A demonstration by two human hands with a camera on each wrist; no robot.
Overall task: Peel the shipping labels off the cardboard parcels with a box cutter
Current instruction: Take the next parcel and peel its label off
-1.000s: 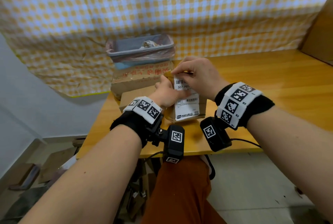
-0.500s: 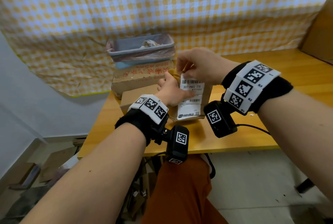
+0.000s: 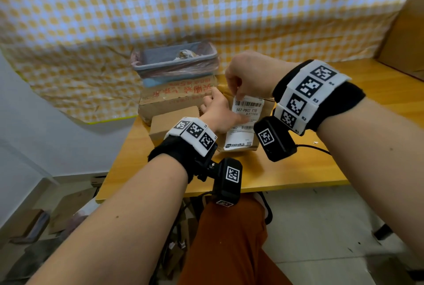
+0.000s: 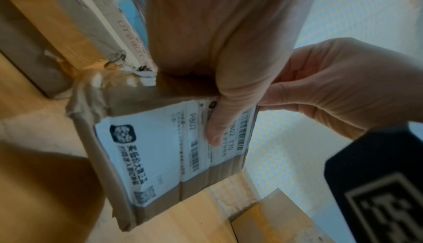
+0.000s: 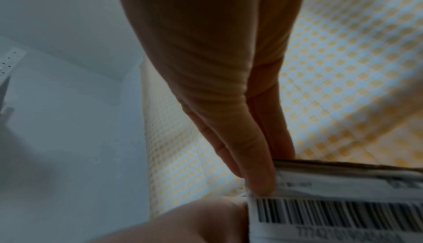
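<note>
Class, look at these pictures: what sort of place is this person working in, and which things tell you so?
Probably a makeshift parcel-handling corner: cardboard parcels piled on a wooden table, a lined waste bin behind them, and a checked cloth hung as backdrop.

Taped brown cardboard parcel (image 3: 243, 124) stands tilted under the left hand (image 3: 221, 112); white barcoded shipping label (image 3: 245, 110), top corner pinched by the right hand (image 3: 250, 75).

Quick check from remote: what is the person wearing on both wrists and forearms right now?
Forearms are bare, no sleeves. Each wrist has a black fabric band topped with white square tiles printed with black fiducial markers. A black box camera carrying its own marker tag hangs below each wrist, with thin black cables trailing off.
</note>
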